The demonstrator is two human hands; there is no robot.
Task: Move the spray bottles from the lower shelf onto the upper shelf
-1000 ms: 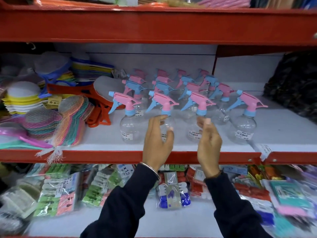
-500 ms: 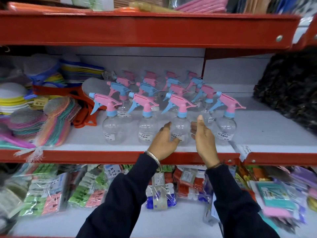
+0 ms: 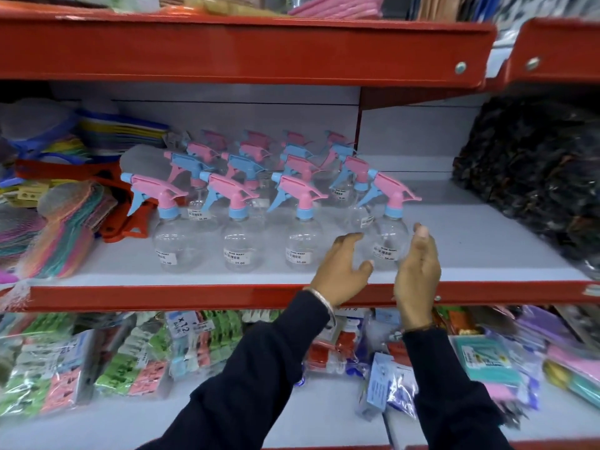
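Several clear spray bottles with pink and blue trigger heads stand in rows on the middle shelf (image 3: 487,254). The rightmost front bottle (image 3: 389,235) stands between my two hands. My left hand (image 3: 341,271) is just left of its base, fingers spread, holding nothing. My right hand (image 3: 418,267) is upright just right of it, fingers apart; whether either hand touches the bottle I cannot tell. Three more front bottles (image 3: 238,245) stand to the left. The shelf above shows its red front rail (image 3: 243,50).
Mesh scrubbers (image 3: 61,228) and an orange plastic item (image 3: 123,222) crowd the shelf's left side. A dark bundle (image 3: 535,177) fills the right end, with bare shelf between it and the bottles. Packaged goods (image 3: 130,358) lie on the shelf below.
Both hands have moved right along the front row, from around the third bottle to either side of the rightmost one. The camera view swung right as well.
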